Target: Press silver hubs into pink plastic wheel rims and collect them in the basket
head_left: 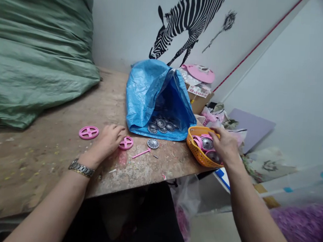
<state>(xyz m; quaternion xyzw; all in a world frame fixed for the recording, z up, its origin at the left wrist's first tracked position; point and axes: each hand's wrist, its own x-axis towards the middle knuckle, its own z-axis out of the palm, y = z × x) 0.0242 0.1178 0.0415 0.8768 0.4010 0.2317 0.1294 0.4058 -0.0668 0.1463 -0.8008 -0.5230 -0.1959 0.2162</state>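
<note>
Head view: has the two hands well apart, at either end of a loose row of parts on a worn wooden desk (50, 165). With the left hand (109, 139), palm down and fingers loosely open, reaches to the rim of the near pink wheel (126, 143), at eight o'clock from the centre; too close to tell touching from just beside. With the right hand (226, 142), reaches from three o'clock over the rim of the orange basket (195, 150), at four o'clock by the desk's edge, fingers bent inward; cannot tell whether clamped on the rim or on something inside. In that basket, shows pink parts and a grey disc-like piece, partly behind the fingers. Shows another pink wheel (88, 132), lying flat near nine o'clock, on the far side of the left hand. At six o'clock, shows a single grey disc (153, 144) flat on the wood, with a pink rod (141, 153) toward seven and a small dark pin (155, 156) just below. Behind the disc, shows an open blue bag (142, 94) with a pile of grey discs (162, 124) in its mouth. Adds a big green sack (39, 53) at ten o'clock, a cardboard box (197, 105) at two, and (rather handsomely) a zebra picture (185, 23) on the wall near twelve.
</note>
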